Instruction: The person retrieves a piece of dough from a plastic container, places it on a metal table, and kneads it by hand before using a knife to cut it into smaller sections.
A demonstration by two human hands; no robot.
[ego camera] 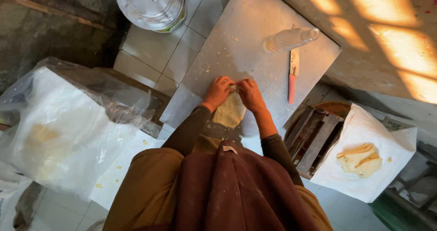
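Head view: a pale dough sheet (229,110) on a floured metal board (246,26) is pinched at its far edge by left hand (218,91) and right hand (249,94), fingers curled closed, apparently for folding.

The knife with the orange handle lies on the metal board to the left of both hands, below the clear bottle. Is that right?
Not quite. The head view shows the knife lying to the right of the left hand and the right hand, which press the dough. It does lie on the metal board, below the clear bottle.
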